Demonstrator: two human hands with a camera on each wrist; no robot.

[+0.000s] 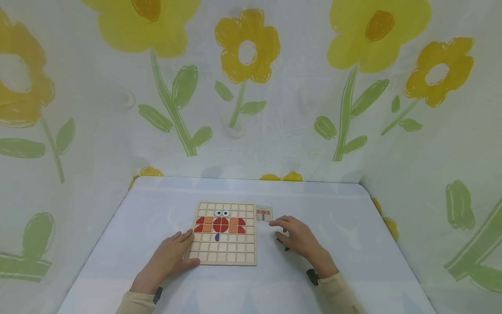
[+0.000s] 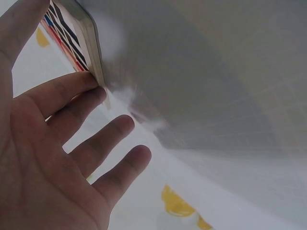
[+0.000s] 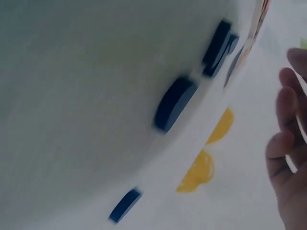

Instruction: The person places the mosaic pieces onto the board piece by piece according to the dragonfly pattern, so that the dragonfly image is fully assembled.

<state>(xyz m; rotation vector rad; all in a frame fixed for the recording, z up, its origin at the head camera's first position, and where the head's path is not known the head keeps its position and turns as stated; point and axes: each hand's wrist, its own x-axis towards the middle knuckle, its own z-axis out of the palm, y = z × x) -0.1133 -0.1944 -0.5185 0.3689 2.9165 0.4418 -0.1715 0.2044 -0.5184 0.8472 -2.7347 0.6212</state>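
Note:
A square wooden grid board (image 1: 237, 247) lies on the table. Set in its cells are two white eye tiles (image 1: 222, 213), a round red shape (image 1: 217, 225) made of quarter pieces, orange squares (image 1: 233, 225), red quarter pieces (image 1: 241, 225) at both sides and one small blue piece (image 1: 217, 237). My left hand (image 1: 168, 256) rests at the board's left side, fingers extended; fingertips meet its edge in the left wrist view. Above the table right of the board, my right hand (image 1: 300, 235) has loosely bent fingers with nothing between them. Blue pieces (image 3: 175, 103) lie near it, partly hidden by it in the head view.
A small picture card (image 1: 264, 213) with a grid pattern lies against the board's upper right side. The white table (image 1: 188, 288) is bordered by fabric walls (image 1: 282, 131) printed with yellow flowers. Dark bands (image 1: 312, 277) circle both wrists.

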